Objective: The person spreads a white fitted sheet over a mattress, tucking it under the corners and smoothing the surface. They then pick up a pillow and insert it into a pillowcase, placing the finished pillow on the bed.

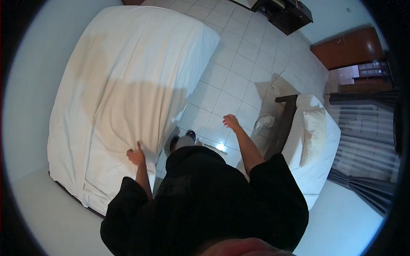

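Note:
A large white sheet (128, 55) covers the bed on my left, with long creases running down toward my left hand (136, 156). That hand rests on the sheet near the bed's side, thumb and fingers apart, and no gripped cloth shows. Over the tiled floor, my right hand (231, 122) hangs in the air with loosely bent fingers and nothing visible in them. It is nearest to a crumpled white cloth (265, 121) lying on the floor.
A smaller bed with white bedding (314, 179), a pillow (314, 134) and a dark wooden frame (282, 128) stands on my right. Grey curtains (363, 141) hang beyond it. A dark cabinet (290, 19) and a brown door (350, 48) are farther off. White tiles (232, 81) lie between the beds.

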`<state>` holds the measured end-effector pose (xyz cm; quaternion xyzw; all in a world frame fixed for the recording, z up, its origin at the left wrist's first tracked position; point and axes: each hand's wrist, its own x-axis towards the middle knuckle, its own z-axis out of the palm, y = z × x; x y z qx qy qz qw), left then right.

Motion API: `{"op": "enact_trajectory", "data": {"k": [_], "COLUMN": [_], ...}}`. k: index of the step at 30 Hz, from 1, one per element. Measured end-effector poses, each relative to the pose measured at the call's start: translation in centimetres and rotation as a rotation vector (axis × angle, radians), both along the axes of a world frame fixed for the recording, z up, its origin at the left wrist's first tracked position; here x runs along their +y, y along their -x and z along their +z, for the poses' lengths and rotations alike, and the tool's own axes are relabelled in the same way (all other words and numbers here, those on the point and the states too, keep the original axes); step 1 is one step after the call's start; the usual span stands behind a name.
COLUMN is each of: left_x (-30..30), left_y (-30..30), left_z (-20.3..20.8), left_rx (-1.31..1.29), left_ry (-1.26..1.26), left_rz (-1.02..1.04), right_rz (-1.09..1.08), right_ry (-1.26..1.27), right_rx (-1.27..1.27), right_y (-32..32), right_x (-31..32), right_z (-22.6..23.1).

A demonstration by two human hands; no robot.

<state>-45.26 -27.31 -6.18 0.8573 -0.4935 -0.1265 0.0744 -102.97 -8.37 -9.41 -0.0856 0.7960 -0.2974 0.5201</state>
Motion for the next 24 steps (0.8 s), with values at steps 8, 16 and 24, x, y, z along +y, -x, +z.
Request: {"op": "enact_trajectory", "data": {"k": [8,16,24], "left_x": [4.4,0.1,-8.9], "left_y": [10.5,25.4,46.4], "left_z": [-3.6,-9.0,-3.6], "left_rx": [0.373,1.54,1.403], "left_ry": [-0.361,0.334,0.324], "left_rz": [0.634,0.967,1.059], "right_rz": [0.058,0.821,0.963], "right_ry": [0.008,-0.151,0.35], "right_rx": [-0.124,-0.092,0.192], "right_y": [15.4,26.1,38.8], "right_x": [-12.8,-31.1,-46.7], "right_z": [0.9,-2.4,-1.4]}}
